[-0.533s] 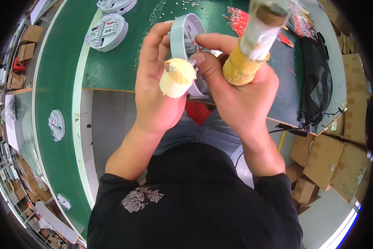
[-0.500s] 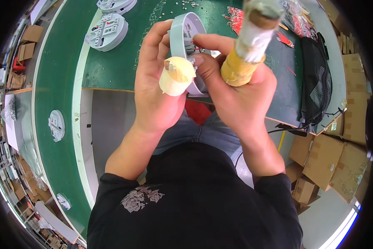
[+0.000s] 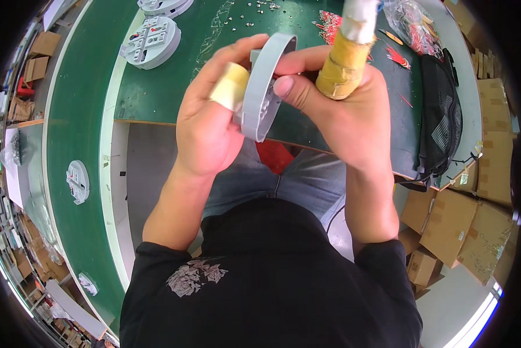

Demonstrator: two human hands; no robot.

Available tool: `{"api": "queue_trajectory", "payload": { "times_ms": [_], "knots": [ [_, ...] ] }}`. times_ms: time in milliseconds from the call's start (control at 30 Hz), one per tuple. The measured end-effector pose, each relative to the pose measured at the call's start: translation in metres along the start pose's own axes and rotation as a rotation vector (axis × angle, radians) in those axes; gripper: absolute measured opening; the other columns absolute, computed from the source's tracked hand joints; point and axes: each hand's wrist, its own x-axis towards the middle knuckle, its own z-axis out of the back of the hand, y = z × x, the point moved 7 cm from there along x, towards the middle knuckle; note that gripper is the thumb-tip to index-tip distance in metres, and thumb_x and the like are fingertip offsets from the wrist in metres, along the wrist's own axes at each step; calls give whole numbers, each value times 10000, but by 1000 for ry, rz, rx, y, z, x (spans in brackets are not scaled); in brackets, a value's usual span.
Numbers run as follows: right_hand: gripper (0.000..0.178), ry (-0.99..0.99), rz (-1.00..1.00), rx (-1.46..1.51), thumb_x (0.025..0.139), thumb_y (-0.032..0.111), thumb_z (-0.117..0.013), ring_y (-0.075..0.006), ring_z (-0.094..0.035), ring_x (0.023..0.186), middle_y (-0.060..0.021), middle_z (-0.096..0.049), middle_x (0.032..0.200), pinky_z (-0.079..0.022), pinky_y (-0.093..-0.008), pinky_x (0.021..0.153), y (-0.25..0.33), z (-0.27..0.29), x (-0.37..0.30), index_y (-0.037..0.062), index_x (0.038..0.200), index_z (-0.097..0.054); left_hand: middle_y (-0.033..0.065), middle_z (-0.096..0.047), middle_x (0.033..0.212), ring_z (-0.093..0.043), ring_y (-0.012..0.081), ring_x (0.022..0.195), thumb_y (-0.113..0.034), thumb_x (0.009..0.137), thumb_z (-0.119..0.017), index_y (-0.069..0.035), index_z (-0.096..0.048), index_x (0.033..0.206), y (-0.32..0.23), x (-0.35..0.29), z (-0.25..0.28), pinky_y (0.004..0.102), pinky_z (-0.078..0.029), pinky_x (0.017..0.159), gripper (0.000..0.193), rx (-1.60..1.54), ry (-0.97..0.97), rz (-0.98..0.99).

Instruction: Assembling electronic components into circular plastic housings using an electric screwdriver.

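Observation:
My left hand (image 3: 205, 119) is closed around a round grey plastic housing (image 3: 261, 87), held on edge above the table's front edge. Its open side faces right, and a few inner ribs show. Pale yellow tape (image 3: 230, 87) wraps my left thumb. My right hand (image 3: 353, 119) meets the housing's open side with thumb and index finger; what lies between the fingertips is hidden. From the crook of that hand rises a thick handle (image 3: 344, 64) bound in yellow and white tape. The tool's working end cannot be seen.
On the green table (image 3: 162, 95), similar grey housings (image 3: 153, 43) sit at far left. Small metal parts (image 3: 263, 7) and red wires (image 3: 329, 26) lie at the back. A black mesh bag (image 3: 440, 116) lies at right, beside cardboard boxes (image 3: 449, 223). More grey parts (image 3: 78, 181) rest on the left bench.
The housing has turned in my hands, so its outer wall shows more and its inside less. My right hand and the taped handle have shifted slightly right, the handle's lower end upward.

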Motion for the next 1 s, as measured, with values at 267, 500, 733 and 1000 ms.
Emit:
{"api": "queue_trajectory", "payload": {
  "times_ms": [267,500,733,1000],
  "knots": [
    [143,59,-63,57,874,17,-771,-83,-632,742,-26,-704,848,-525,-233,670,-12,-11,2,0,1003,-713,103,-654,1172,-641,137,988,41,974,-429,30,-596,1323,-11,-12,1,242,-505,832,387,-65,-56,-13],
    [123,95,-103,-1,908,102,-751,-54,-578,650,-10,-686,817,-473,-213,585,-14,-13,11,19,990,-710,170,-660,1203,-685,225,1045,72,940,-408,-11,-620,1287,-8,-16,17,351,-576,904,415,-47,-187,-6],
    [190,-21,-233,-269,916,211,-719,-58,-553,626,-8,-672,784,-423,-230,559,-19,46,14,32,981,-713,170,-652,1189,-691,267,1030,48,957,-421,-16,-640,1229,-39,-15,57,478,-595,930,354,-200,-317,-66],
    [240,-132,-258,-1107,854,219,-728,-223,-629,701,-121,-692,807,-484,-359,660,-48,168,40,26,997,-716,23,-652,885,-526,70,605,-28,940,-416,-145,-674,1304,-289,-82,469,248,-388,486,460,1679,-871,255]
  ]
}}
